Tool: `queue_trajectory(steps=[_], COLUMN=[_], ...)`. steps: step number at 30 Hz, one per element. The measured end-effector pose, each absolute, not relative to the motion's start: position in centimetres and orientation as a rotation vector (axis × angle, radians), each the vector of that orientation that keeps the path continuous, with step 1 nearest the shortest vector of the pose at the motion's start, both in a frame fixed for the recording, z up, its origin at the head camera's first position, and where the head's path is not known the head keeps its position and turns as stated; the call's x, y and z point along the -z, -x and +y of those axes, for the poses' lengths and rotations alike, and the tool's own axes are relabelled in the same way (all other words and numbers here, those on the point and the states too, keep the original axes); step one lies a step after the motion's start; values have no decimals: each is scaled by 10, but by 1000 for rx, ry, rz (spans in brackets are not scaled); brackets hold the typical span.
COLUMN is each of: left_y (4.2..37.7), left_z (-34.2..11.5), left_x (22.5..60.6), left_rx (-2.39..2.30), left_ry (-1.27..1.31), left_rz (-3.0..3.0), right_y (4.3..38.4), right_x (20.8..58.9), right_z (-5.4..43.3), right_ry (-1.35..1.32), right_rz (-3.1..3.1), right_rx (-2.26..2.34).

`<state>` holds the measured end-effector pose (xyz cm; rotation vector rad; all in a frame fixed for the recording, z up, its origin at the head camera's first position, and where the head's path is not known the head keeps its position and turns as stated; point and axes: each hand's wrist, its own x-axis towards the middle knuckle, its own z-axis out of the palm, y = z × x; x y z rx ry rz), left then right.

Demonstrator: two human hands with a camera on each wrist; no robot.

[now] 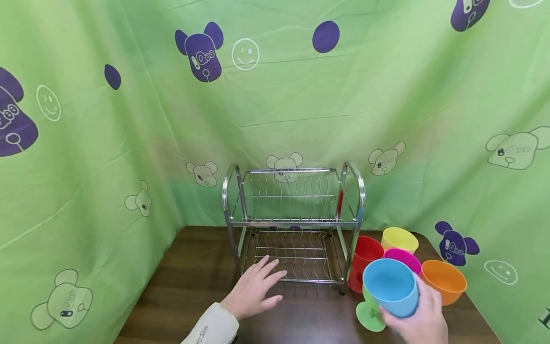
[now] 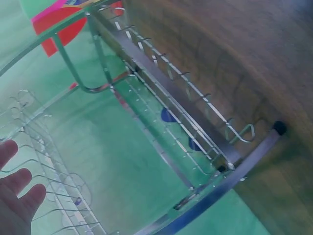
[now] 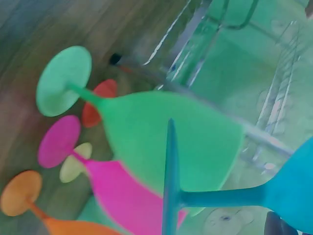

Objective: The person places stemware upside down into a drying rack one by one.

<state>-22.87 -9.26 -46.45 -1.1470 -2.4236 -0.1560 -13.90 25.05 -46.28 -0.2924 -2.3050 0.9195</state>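
Note:
My right hand grips a blue goblet by its bowl, above the front of a group of goblets. In the right wrist view, the blue goblet's stem and foot stick out past a green goblet. Around it stand a magenta goblet, a red goblet, a yellow goblet and an orange goblet. My left hand, fingers spread and holding nothing, hovers before the two-tier metal dish rack.
The rack's lower wire shelf and upper wire shelf carry nothing. A brown wooden table lies beneath. Green printed cloth hangs behind and along both sides. The goblets stand close by the rack's right legs.

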Motion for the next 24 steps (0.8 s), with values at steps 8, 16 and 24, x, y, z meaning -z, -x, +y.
queue_trajectory(steps=[8, 16, 24], left_y=[221, 213, 213], left_z=[-74, -55, -46], left_x=[441, 416, 402], left_rx=[255, 442, 704], left_ry=[1200, 1352, 1403], left_rz=[-2451, -2490, -2573], right_y=[142, 144, 157], right_x=[458, 447, 454], right_z=[230, 195, 169], right_ry=[-52, -198, -367], right_rz=[-2266, -2355, -2280], right_rx=[-686, -622, -547])
